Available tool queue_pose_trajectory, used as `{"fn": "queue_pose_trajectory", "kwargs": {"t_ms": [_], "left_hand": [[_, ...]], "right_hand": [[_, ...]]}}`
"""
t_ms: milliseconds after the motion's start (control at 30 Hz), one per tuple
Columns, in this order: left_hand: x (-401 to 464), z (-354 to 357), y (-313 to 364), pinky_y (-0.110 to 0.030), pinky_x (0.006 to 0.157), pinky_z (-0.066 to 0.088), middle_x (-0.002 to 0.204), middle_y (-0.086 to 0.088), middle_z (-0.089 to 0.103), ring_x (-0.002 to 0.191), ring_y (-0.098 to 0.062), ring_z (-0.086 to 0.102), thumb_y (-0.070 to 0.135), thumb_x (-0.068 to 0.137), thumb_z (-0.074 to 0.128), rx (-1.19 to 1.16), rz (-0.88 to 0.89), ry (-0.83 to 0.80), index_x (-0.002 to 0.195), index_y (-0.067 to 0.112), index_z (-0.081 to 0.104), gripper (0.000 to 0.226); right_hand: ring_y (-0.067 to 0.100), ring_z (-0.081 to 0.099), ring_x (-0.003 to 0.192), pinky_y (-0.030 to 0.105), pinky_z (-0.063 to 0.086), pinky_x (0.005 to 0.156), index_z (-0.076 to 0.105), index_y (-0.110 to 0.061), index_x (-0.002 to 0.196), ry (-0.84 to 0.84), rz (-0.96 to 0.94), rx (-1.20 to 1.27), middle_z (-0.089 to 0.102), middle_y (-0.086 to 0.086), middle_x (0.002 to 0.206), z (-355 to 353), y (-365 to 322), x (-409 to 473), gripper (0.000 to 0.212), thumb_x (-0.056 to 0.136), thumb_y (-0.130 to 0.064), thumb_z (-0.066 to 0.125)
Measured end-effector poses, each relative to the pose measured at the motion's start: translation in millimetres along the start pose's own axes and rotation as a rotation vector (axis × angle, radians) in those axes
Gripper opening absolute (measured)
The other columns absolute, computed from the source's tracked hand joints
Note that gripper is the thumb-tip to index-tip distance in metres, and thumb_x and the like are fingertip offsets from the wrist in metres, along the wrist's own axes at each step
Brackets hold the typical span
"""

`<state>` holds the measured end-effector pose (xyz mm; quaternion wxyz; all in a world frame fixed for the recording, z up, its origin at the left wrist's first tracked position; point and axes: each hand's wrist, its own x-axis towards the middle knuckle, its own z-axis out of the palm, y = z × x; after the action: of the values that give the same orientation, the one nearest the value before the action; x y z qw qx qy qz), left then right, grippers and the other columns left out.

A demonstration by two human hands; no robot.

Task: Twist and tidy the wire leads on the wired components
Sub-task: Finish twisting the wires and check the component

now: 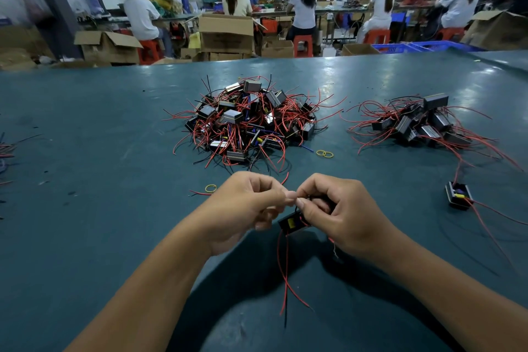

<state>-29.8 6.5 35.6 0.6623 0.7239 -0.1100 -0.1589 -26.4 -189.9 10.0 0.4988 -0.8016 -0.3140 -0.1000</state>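
Observation:
A small black wired component (291, 223) with a yellow part hangs between my hands above the green table (94, 168). My right hand (340, 214) grips it and pinches a thin lead at the fingertips. My left hand (245, 206) pinches the same lead right beside the right fingertips. Red and black leads (285, 280) trail down from the component toward me. A big heap of black components with tangled red, black and blue wires (245, 120) lies just beyond my hands. A smaller heap (423, 126) sits at the right.
One single component (458, 196) with long red leads lies at the right. Yellow rubber bands lie near the big heap (325, 154) and left of my hands (211, 188). Loose wires (5, 148) poke in at the left edge. Seated workers and cardboard boxes fill the background.

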Motion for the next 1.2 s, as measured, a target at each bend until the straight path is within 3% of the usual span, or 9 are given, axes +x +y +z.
{"fn": "queue_pose_trajectory", "kwargs": {"t_ms": [100, 167, 367, 467, 567, 800, 933, 1100, 1200], "left_hand": [[2, 6, 1, -0.01, 0.034, 0.021, 0.061, 0.004, 0.049, 0.044, 0.0, 0.029, 0.01, 0.092, 0.061, -0.301, -0.269, -0.017, 0.069, 0.013, 0.066, 0.023], [2, 8, 2, -0.009, 0.032, 0.021, 0.063, 0.002, 0.049, 0.042, 0.0, 0.029, 0.012, 0.092, 0.061, -0.357, -0.298, -0.002, 0.075, 0.011, 0.063, 0.017], [3, -2, 2, -0.018, 0.042, 0.031, 0.064, -0.003, 0.057, 0.047, -0.008, 0.041, 0.016, 0.094, 0.065, -0.073, 0.139, 0.149, 0.069, 0.014, 0.073, 0.026], [2, -13, 2, -0.018, 0.054, 0.039, 0.074, 0.012, 0.062, 0.059, -0.006, 0.049, 0.014, 0.089, 0.074, 0.439, 0.477, 0.209, 0.087, 0.021, 0.073, 0.007], [3, -12, 0, -0.019, 0.061, 0.04, 0.092, 0.007, 0.063, 0.07, -0.012, 0.052, 0.019, 0.083, 0.079, 0.676, 0.622, 0.176, 0.098, 0.023, 0.075, 0.016], [5, -9, 1, -0.007, 0.066, 0.034, 0.086, 0.003, 0.063, 0.072, 0.0, 0.049, 0.018, 0.081, 0.079, 0.756, 0.738, 0.162, 0.087, 0.014, 0.076, 0.009], [4, -11, 2, -0.007, 0.067, 0.034, 0.089, 0.004, 0.064, 0.074, -0.001, 0.049, 0.017, 0.081, 0.08, 0.791, 0.709, 0.131, 0.092, 0.014, 0.076, 0.012], [2, -9, 4, -0.007, 0.066, 0.033, 0.084, 0.003, 0.062, 0.073, 0.001, 0.048, 0.02, 0.084, 0.076, 0.801, 0.734, 0.13, 0.084, 0.013, 0.074, 0.008], [3, -9, 4, -0.006, 0.065, 0.033, 0.083, 0.003, 0.061, 0.071, 0.0, 0.048, 0.022, 0.085, 0.075, 0.79, 0.72, 0.112, 0.084, 0.012, 0.073, 0.01]], "right_hand": [[0.005, 0.03, 0.045, 0.019, 0.031, 0.049, 0.063, -0.016, 0.081, 0.003, -0.008, -0.03, 0.037, -0.013, 0.049, 0, 0, 0, 0.008, 0.088, -0.018, 0.064], [0.005, 0.031, 0.045, 0.017, 0.031, 0.049, 0.062, -0.017, 0.08, 0.006, -0.007, -0.038, 0.038, -0.013, 0.049, 0, 1, 1, 0.009, 0.089, -0.017, 0.064], [0.004, 0.03, 0.051, 0.019, 0.035, 0.054, 0.062, -0.017, 0.078, 0.07, 0.079, 0.076, 0.037, -0.015, 0.049, -2, 5, 5, 0.009, 0.087, -0.02, 0.061], [0.003, 0.03, 0.052, 0.016, 0.033, 0.054, 0.062, -0.016, 0.079, 0.056, 0.104, 0.145, 0.038, -0.016, 0.05, -3, 6, 5, 0.01, 0.087, -0.022, 0.062], [0.006, 0.029, 0.053, 0.017, 0.031, 0.053, 0.063, -0.016, 0.079, 0.031, 0.113, 0.187, 0.034, -0.012, 0.054, -2, 8, 4, 0.01, 0.087, -0.022, 0.063], [0.016, 0.032, 0.056, 0.026, 0.032, 0.055, 0.064, -0.022, 0.08, -0.029, 0.121, 0.215, 0.038, 0.005, 0.06, -2, 5, 5, 0.009, 0.088, -0.025, 0.063], [0.007, 0.029, 0.051, 0.014, 0.029, 0.051, 0.063, -0.018, 0.08, -0.043, 0.109, 0.273, 0.033, 0.001, 0.057, -3, 5, 4, 0.01, 0.09, -0.02, 0.063], [0.016, 0.032, 0.057, 0.024, 0.03, 0.054, 0.063, -0.022, 0.082, -0.068, 0.127, 0.237, 0.037, 0.004, 0.061, -2, 5, 3, 0.007, 0.088, -0.025, 0.063], [0.011, 0.034, 0.055, 0.025, 0.033, 0.054, 0.063, -0.022, 0.081, -0.06, 0.106, 0.232, 0.039, -0.007, 0.056, -1, 4, 2, 0.007, 0.089, -0.023, 0.063]]}}
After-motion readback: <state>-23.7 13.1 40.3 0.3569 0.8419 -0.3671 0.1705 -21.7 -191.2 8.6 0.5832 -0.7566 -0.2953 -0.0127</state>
